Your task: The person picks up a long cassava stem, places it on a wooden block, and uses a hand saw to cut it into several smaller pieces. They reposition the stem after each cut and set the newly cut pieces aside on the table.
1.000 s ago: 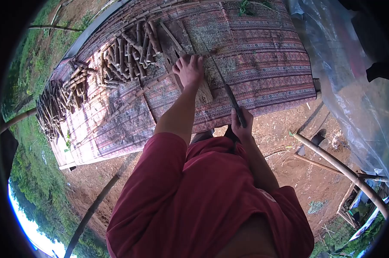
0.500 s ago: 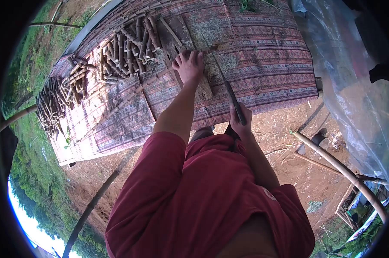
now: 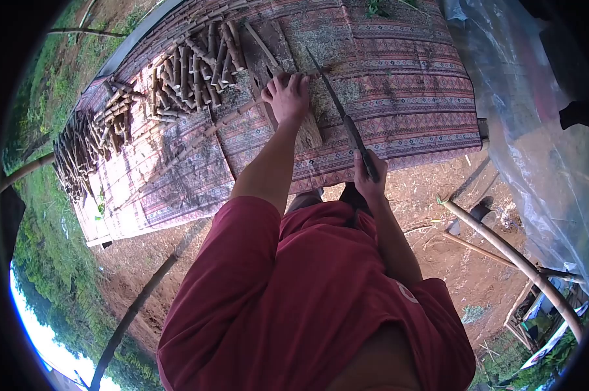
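Observation:
My left hand (image 3: 286,96) reaches out over a wooden chopping block (image 3: 307,135) and presses a long thin stick (image 3: 260,47) down on it, fingers curled over the stick. My right hand (image 3: 370,177) grips the handle of a long knife (image 3: 337,103). The blade points away from me, just right of my left hand, above the patterned mat (image 3: 405,78) that covers the table. Whether the blade touches the stick or the mat I cannot tell.
A pile of short cut sticks (image 3: 193,62) lies left of the block, and a second pile (image 3: 86,153) sits at the table's left end. A clear plastic sheet (image 3: 535,124) hangs at right. Bamboo poles (image 3: 516,260) lean over the bare earth below.
The knife tip has swung slightly farther away from me and my right hand has shifted a little to the right. My left hand stays on the stick.

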`<state>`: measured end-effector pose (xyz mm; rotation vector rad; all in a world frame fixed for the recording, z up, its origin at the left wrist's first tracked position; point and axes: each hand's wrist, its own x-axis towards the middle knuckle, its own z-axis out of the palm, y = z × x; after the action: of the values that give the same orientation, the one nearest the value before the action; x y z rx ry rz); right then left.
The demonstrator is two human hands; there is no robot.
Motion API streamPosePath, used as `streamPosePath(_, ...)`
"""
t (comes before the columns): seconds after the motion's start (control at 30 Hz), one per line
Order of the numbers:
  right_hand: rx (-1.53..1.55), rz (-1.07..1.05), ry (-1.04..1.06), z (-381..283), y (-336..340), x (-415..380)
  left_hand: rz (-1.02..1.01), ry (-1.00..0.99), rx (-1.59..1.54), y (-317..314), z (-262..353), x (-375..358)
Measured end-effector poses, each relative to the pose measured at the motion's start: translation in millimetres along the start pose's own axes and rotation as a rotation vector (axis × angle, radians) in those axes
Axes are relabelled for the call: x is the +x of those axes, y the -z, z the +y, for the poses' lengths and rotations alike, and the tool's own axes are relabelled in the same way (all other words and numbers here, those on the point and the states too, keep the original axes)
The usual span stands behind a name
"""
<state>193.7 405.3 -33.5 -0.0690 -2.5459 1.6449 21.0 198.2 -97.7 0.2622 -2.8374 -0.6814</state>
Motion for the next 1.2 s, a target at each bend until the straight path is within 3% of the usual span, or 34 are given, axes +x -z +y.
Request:
streamPosePath(0.23,0.007,0.038,0.074,-5,-11,5,0.006,-0.016,0.001,-1,0,1)
streamPosePath(0.53,-0.020,0.010,0.020,5,-26,23,-0.003,-0.003,-0.009,0,0,2)
streamPosePath(0.83,0.048,-0.026,-0.050,-8,0,-33,0.038,-0.025,-0.006,-2,-1,0)
streamPosePath(1.07,0.011,-0.046,-0.037,8,-29,3,-0.009,-0.014,0.028,-2,-2,1)
streamPosePath(1.2,0.037,0.020,0.076,1,-35,14,0.019,0.018,-0.043,-5,0,-1)
